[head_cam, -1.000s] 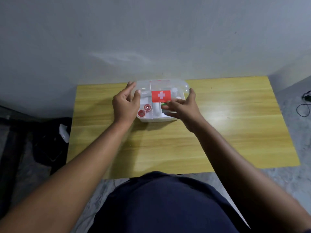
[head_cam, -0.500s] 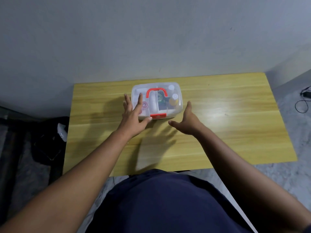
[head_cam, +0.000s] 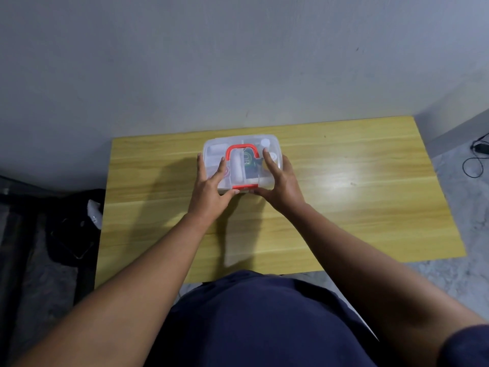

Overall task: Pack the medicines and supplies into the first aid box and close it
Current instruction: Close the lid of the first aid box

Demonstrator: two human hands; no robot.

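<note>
The clear plastic first aid box lies on the yellow wooden table near the wall, lid down. A red handle lies flat on the lid and a red latch sits on the near edge. Bottles and white supplies show through the lid. My left hand rests on the lid's left side, thumb at the latch. My right hand lies on the right side, thumb also at the near edge by the latch. Both hands press flat on the box with fingers spread.
A grey wall stands just behind the table. A dark bag with a white item lies on the floor at the left. A black cable lies on the floor at the far right.
One second ago the lid was up with both hands on it. It came down, my right hand lifted off briefly, and now both hands are on the lid at the latch.
</note>
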